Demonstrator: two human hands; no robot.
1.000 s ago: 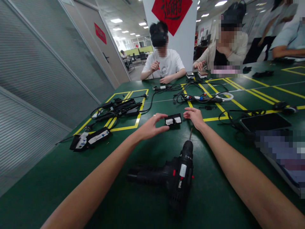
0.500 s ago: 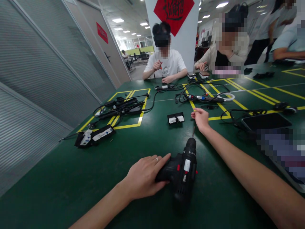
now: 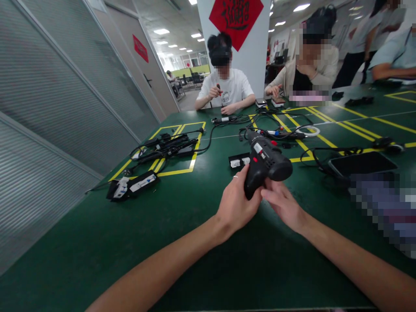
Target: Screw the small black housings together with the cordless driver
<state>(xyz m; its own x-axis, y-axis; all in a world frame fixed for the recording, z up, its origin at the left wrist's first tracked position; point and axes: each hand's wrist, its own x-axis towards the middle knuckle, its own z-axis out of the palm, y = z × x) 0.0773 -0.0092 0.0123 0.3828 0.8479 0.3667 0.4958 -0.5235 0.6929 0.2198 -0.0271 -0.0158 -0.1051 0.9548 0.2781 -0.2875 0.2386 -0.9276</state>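
My left hand [image 3: 236, 203] grips the handle of a black cordless drill [image 3: 264, 161] and holds it up above the green table [image 3: 182, 225], its nose pointing away from me. My right hand [image 3: 283, 203] reaches in from the right and touches the underside of the drill's handle, fingers curled against it. Just beyond the drill, a small black block with white labels [image 3: 237, 161] lies flat on the table, partly hidden by the tool.
Black adapters and cables [image 3: 167, 145] lie inside a yellow-taped square at the left, with another black labelled unit [image 3: 131, 185] nearer me. A tablet [image 3: 360, 164] and cables sit at the right. Two people sit across the table, working with small tools.
My left hand went from the small black block to the drill, then lifted it off the table. My right hand drew back from near the block to the drill's handle.
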